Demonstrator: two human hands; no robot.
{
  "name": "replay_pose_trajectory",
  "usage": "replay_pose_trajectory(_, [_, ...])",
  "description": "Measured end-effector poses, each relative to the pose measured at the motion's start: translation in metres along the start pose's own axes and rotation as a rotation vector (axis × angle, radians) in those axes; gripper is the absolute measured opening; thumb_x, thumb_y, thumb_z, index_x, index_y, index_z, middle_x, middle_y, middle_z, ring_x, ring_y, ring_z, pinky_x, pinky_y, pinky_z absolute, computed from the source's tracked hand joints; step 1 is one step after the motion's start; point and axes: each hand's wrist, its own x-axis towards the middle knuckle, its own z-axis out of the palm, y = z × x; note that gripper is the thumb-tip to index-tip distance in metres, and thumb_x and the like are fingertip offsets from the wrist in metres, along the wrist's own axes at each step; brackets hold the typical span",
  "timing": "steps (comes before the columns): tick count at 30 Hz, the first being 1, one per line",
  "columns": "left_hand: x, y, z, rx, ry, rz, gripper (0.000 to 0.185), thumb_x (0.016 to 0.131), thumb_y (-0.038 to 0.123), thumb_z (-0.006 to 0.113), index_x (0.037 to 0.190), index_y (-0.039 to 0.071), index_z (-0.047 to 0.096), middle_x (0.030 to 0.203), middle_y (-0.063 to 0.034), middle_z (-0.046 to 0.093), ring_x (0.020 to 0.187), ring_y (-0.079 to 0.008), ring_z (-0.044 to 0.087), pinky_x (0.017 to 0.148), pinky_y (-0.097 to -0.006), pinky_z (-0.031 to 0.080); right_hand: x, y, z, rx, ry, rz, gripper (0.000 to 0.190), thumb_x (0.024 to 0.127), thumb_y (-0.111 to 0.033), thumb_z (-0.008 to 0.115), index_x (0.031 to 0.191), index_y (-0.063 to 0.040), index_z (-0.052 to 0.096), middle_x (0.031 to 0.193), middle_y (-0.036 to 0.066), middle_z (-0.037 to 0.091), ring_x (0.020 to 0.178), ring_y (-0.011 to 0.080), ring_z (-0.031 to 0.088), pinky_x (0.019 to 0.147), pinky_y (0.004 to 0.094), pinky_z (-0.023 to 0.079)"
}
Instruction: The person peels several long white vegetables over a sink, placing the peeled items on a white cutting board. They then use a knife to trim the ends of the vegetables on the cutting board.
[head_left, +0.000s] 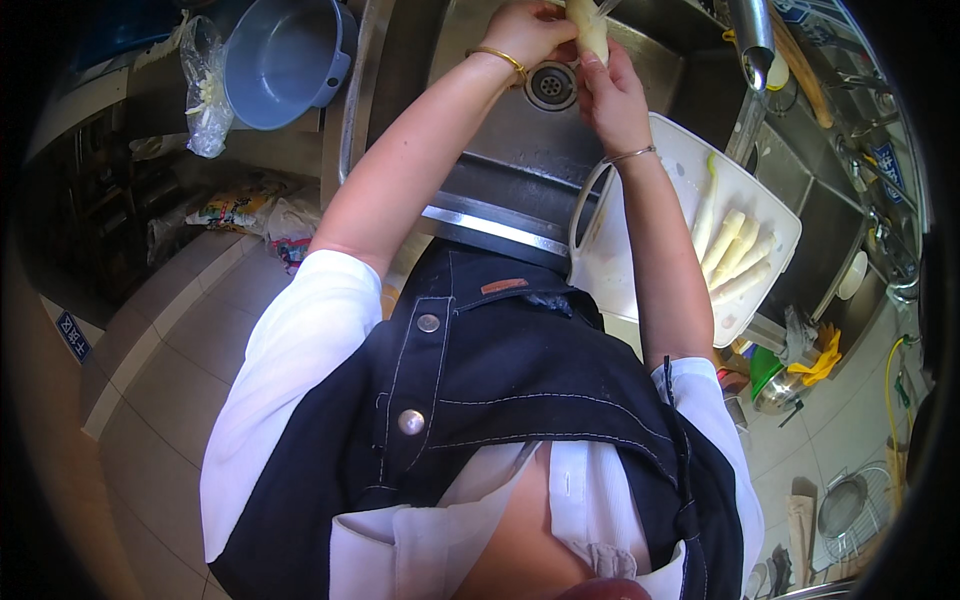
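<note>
Over the stainless-steel sink (495, 135), a pale peeled stalk (586, 30), apparently a water bamboo shoot, is under a thin stream of water (606, 7). My right hand (616, 101) grips its lower end between thumb and fingers. At its left side is my left hand (529, 34), fingers curled against the stalk; its upper end leaves the picture. Below the hands lies the round sink drain (553, 84). Several more pale shoots (735, 247) rest side by side on a white plastic board (675, 300) with a loop handle, partly behind my right forearm. One has a green tip.
A blue-grey plastic basin (289, 60) stands left of the sink, beside a clear plastic bag (206, 97) with pale scraps. At upper right a metal faucet (752, 45) juts in. Yellow gloves (821, 356) and a green bowl (765, 371) are at lower right.
</note>
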Motion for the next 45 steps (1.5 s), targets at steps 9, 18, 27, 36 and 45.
replay_pose_trajectory(9, [0.006,0.007,-0.004,0.074,-0.021,-0.141,0.021,0.091,0.012,0.065,0.107,-0.003,0.064,0.092,-0.0095,0.069,0.073,-0.0191,0.068,0.066,-0.0295,0.059,0.0,-0.008,-0.007,0.191,-0.086,0.103,0.033,0.102,-0.027,0.049,0.131,-0.012,0.046,0.076,-0.002,0.05,0.048,0.0048,0.037,0.041,0.0209,0.031])
replay_pose_trajectory(18, [-0.003,0.011,-0.006,0.373,-0.072,0.066,0.015,0.089,0.01,0.066,0.096,-0.003,0.067,0.082,-0.0069,0.069,0.069,-0.0139,0.065,0.06,-0.0265,0.054,0.0,-0.007,-0.007,0.272,-0.161,0.133,0.023,0.103,-0.027,0.046,0.119,-0.011,0.049,0.08,0.0,0.05,0.047,0.0049,0.033,0.04,0.0197,0.028])
replay_pose_trajectory(27, [-0.007,0.027,0.008,0.726,0.104,0.186,0.011,0.088,0.008,0.063,0.085,-0.001,0.068,0.071,-0.0054,0.067,0.059,-0.0138,0.062,0.053,-0.0252,0.049,0.001,0.002,-0.015,0.816,-0.35,0.294,0.025,0.104,-0.031,0.044,0.101,-0.006,0.047,0.079,0.002,0.048,0.049,0.0057,0.032,0.041,0.0207,0.026])
replay_pose_trajectory(36, [0.005,0.013,-0.018,-0.366,-0.152,-0.3,0.023,0.093,0.01,0.063,0.111,-0.003,0.061,0.1,-0.0143,0.067,0.09,-0.022,0.066,0.081,-0.0329,0.057,0.01,0.002,-0.036,0.846,-0.344,0.283,0.024,0.103,-0.03,0.045,0.102,-0.006,0.046,0.08,0.004,0.049,0.048,0.0068,0.034,0.041,0.0218,0.027])
replay_pose_trajectory(45, [0.007,-0.002,-0.003,-0.203,-0.005,-0.068,0.023,0.091,0.013,0.069,0.108,-0.001,0.064,0.09,-0.0069,0.067,0.076,-0.0148,0.064,0.067,-0.0274,0.056,0.003,-0.008,-0.016,0.585,-0.171,0.201,0.024,0.103,-0.026,0.045,0.12,-0.01,0.047,0.08,0.005,0.053,0.047,0.0071,0.033,0.04,0.0216,0.027])
